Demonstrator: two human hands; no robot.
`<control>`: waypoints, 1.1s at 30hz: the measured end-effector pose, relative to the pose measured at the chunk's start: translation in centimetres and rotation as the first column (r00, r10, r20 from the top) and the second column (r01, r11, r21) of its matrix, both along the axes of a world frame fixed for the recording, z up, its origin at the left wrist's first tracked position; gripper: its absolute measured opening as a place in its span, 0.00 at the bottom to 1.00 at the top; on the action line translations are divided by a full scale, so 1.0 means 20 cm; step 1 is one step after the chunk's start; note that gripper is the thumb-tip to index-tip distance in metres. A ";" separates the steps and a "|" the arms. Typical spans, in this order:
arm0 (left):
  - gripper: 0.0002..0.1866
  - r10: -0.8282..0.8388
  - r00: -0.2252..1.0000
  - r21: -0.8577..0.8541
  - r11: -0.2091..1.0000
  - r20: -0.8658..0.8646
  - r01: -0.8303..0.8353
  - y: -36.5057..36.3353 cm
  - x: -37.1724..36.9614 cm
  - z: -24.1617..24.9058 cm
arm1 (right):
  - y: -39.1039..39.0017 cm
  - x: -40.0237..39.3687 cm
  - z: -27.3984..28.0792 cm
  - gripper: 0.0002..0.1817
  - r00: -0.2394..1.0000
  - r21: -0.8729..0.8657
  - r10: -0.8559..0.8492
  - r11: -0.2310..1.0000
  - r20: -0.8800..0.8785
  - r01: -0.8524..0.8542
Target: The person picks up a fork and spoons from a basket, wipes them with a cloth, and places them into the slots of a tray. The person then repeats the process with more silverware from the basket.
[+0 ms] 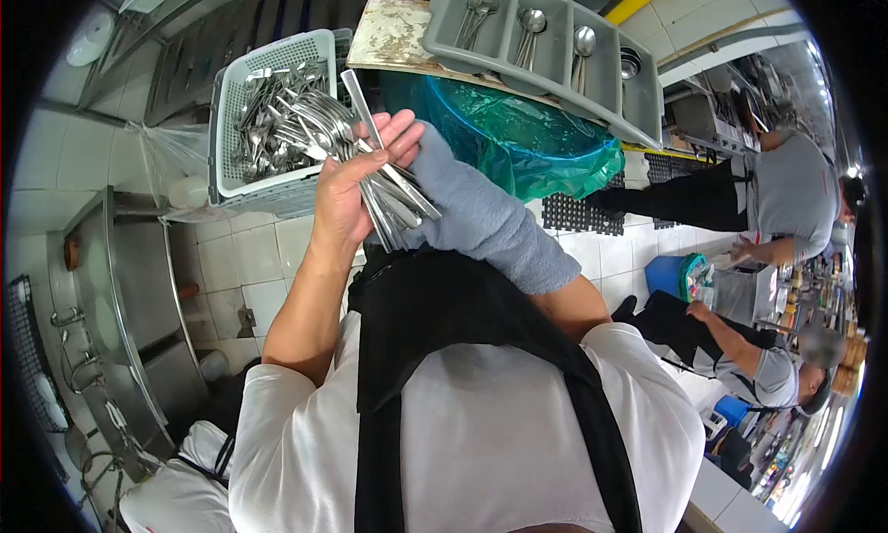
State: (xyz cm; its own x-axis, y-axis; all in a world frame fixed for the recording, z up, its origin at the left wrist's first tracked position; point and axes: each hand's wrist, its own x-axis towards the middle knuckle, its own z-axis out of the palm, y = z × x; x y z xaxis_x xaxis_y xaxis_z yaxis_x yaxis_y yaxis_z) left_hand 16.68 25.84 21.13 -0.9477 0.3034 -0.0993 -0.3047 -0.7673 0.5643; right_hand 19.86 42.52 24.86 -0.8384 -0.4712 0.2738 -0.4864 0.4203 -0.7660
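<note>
A bunch of forks [319, 117] lies across both hands in front of the apron. My left hand [340, 198] wraps its thumb over the handles. A grey-blue cloth [481, 209] covers my right forearm and part of my right hand [400, 135], whose bare fingers are bent around the handles from the other side. One piece of cutlery [361, 106] sticks out at a different angle between the hands. Just beyond them, the white perforated basket [224, 131] holds a pile of mixed cutlery [259, 145].
A grey divided tray [555, 71] with spoons and forks rests on a worn board [388, 34], above a bin lined with green plastic [527, 135]. Two people [795, 191] stand at the right. A steel sink unit [139, 283] is at the left.
</note>
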 end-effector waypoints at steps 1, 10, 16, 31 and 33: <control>0.25 -0.011 1.000 -0.005 1.000 -0.003 0.011 0.00 -0.01 0.00 | -0.01 -0.01 0.00 0.38 0.994 0.136 0.066 0.989 -0.090 -0.053; 0.20 0.083 0.996 -0.163 0.984 0.024 -0.078 -0.01 -0.02 -0.01 | 0.10 -0.02 -0.10 0.26 0.912 0.329 0.006 0.934 -0.409 0.142; 0.13 0.211 0.977 -0.355 0.917 0.043 -0.182 -0.23 -0.09 -0.07 | 0.13 0.00 -0.03 0.13 0.905 0.084 -0.063 0.991 -0.422 0.108; 0.06 -0.449 0.894 -0.813 0.515 0.015 0.272 -0.11 0.09 0.10 | 0.26 -0.29 0.17 0.13 0.852 0.302 0.163 0.953 -0.498 -0.006; 0.06 -0.322 0.947 -0.790 0.584 -0.017 0.184 -0.07 0.11 0.06 | 0.30 -0.31 0.23 0.23 0.841 0.447 0.052 0.863 -0.538 0.233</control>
